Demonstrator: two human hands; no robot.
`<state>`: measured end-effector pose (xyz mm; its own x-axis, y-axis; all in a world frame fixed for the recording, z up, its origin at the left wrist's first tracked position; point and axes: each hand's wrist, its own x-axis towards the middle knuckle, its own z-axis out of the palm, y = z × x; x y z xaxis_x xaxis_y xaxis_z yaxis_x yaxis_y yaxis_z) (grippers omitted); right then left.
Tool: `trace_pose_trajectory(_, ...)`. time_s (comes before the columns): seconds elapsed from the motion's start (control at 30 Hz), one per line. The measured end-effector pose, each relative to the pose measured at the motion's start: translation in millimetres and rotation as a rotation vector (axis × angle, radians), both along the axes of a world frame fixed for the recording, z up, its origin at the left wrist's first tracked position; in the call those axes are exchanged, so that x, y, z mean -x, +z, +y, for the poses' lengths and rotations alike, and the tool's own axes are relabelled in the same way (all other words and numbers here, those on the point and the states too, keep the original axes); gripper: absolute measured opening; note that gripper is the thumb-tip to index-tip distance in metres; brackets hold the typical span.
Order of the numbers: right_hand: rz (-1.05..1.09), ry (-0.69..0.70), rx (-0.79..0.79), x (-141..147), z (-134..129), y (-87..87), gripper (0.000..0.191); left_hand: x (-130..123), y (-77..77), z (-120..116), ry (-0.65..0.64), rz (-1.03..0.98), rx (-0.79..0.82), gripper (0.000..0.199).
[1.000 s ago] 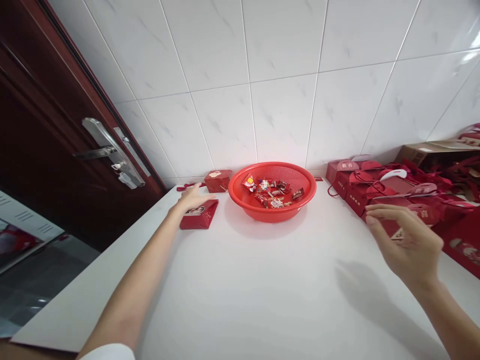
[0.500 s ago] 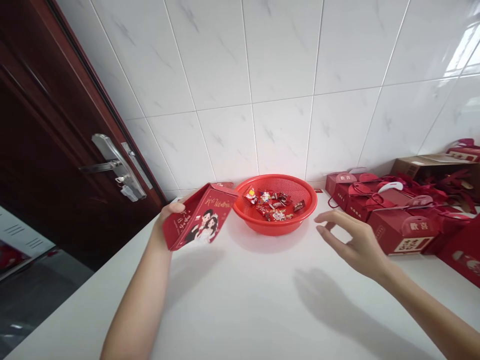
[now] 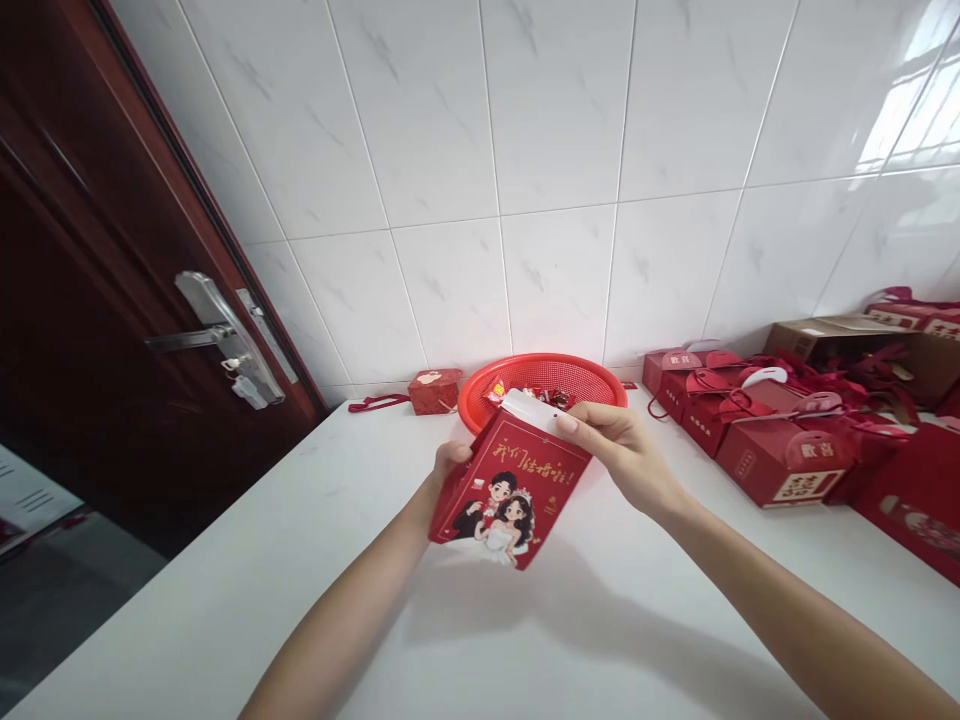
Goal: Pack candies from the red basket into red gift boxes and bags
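Nearest lies a bare stretch of white worktop point(image 3: 480, 670), with the shadow of box and arms falling across it. Just above it, in the middle of the scene, both hands hold the red picture box point(image 3: 517, 510), tilted, its printed couple facing the wearer. The left hand point(image 3: 448, 468) grips the left side, thumb on the edge, its fingers mostly hidden behind. The right hand point(image 3: 619, 450) pinches the far right corner, thumb lying by the pale flap point(image 3: 531, 408) along the far edge.

To do this well, I'd let the left hand carry the weight with a flat, light hold, since thin card probably dents under a hard squeeze. The right should work the flap close to its fold, easing it evenly so that the corner neither creases nor tears.

Farther off, the red basket point(image 3: 463, 402) is partly covered by the box, so extra height would help avoid snagging its rim; wrapped sweets point(image 3: 560, 399) show inside. Left of it sits a small patterned box point(image 3: 435, 394); at the right, many red gift boxes point(image 3: 780, 465) crowd together.
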<state>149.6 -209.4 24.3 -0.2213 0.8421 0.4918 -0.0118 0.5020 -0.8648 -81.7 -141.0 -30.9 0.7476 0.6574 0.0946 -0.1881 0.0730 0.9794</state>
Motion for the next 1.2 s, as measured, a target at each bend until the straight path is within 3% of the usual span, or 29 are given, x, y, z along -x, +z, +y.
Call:
trace_pose_trajectory(0.07, 0.003, -0.011, 0.028, -4.1, 1.4, -1.3, 0.044, 0.1, 7.3, 1.1, -0.059, -0.022, 0.011, 0.064)
trace_pose_trajectory(0.17, -0.134, -0.145, -0.137, -11.8, 7.4, -7.1, 0.042, -1.5, 24.8, 1.0, -0.018, -0.003, -0.073, 0.051)
trace_pose_trajectory(0.27, -0.345, -0.229, -0.343, -18.7, 13.6, -18.3, 0.041, -6.8, 42.1, -3.7, 0.161, 0.024, -0.234, 0.047)
trace_pose_trajectory(0.37, -0.476, -0.228, -0.433, -20.5, 15.6, -30.6, 0.046, -15.1, 47.5, -12.4, 0.345, 0.142, -0.397, 0.039)
trace_pose_trajectory(0.47, -0.492, -0.158, -0.360, -16.6, 13.7, -40.1, 0.049, -23.2, 40.4, -19.9, 0.373, 0.279, -0.448, 0.036)
trace_pose_trajectory(0.73, -0.302, -0.012, 0.105, -7.1, 12.2, -54.6, 0.053, -29.8, 25.5, -20.9, 0.267, 0.426, -0.358, 0.051)
trace_pose_trajectory(0.83, -0.309, -0.025, 0.119, -9.8, 15.1, -50.7, 0.054, -30.4, 27.8, -18.9, 0.268, 0.427, -0.367, 0.052)
trace_pose_trajectory(0.97, -0.289, -0.154, 0.029, -21.7, 25.2, -36.2, 0.050, -30.8, 32.0, -15.2, 0.304, 0.408, -0.429, 0.053)
trace_pose_trajectory(1.2, -0.176, -0.277, 0.042, -49.3, 72.7, -24.3, 0.036, -21.6, 47.6, 0.2, 0.312, 0.416, -0.448, 0.050)
